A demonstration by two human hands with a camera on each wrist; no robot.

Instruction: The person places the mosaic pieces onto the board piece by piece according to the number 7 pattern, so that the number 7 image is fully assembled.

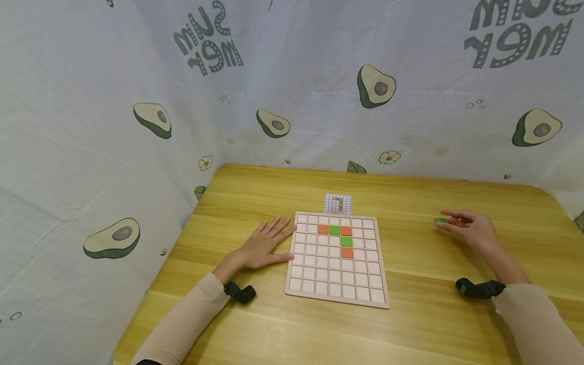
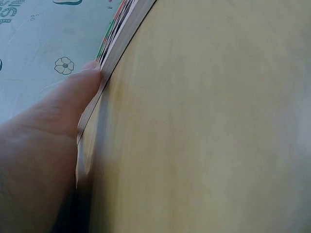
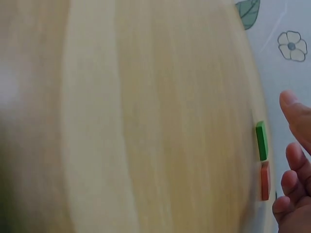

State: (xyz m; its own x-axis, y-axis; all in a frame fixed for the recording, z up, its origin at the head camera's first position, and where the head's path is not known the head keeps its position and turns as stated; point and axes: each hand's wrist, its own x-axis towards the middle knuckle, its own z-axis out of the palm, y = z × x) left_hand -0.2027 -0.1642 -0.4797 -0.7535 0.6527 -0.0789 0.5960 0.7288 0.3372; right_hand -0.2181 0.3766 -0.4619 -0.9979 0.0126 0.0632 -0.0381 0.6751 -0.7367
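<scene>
Five tiles (image 1: 334, 230) already seated in the square board (image 1: 335, 290), flat around the middle of the surface (image 1: 424, 324): orange, green, orange from left to right along the second row from the far side, then green and orange coming nearer down the column from the right end of that row. All remaining cells bare, including three at the near end of that same column. Just beyond the far edge of the board, a small pattern card (image 1: 337, 204) with a similar bent figure in orange and green, its downstroke seemingly longer than the one on the board, though too small for a sure count. By that reading, far stroke complete, downstroke probably short by a piece or more; on balance, more done than left. At the left edge of the board, left hand (image 1: 257, 249) spread wide, thumb touching the side, no tile held. Well to the right, right hand (image 1: 474, 233) with a gap between thumb and fingers, near a loose green tile (image 3: 262, 141) and a loose orange tile (image 3: 265, 181), both apparently resting on the surface and not gripped; perhaps pieces left for the column, perhaps spares, cannot tell which. Farther out, behind everything, a pale curtain (image 1: 319, 132) with avocado prints.
</scene>
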